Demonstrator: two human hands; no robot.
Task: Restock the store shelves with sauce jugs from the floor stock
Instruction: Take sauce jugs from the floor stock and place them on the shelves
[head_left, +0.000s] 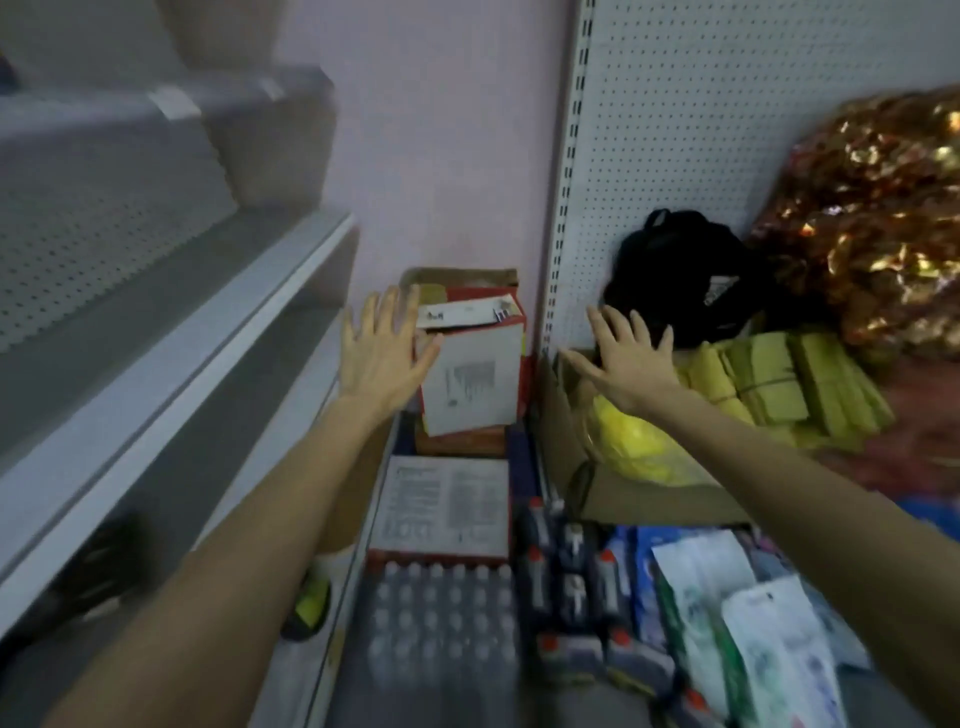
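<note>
far left: grey metal shelves (156, 322), blurred. next, left hand (382, 353) raised, fingers spread wide, gripping nothing, in front of a red-and-white carton (472, 379) with a printed label too blurred to read. below it a flat box (441, 504) topped by a printed sheet, illegible, then a shrink-wrapped pack of white-capped bottles (441, 613). just right of that, low among the floor stock, dark sauce jugs (571, 587) with red caps and white labels, unreadable. above them, right hand (631, 364) likewise splayed and empty, in front of a cardboard box (649, 499) with a yellow bag (634, 447). further right a black backpack (680, 275) with a white striped logo, name unreadable, against white pegboard (727, 130).
</note>
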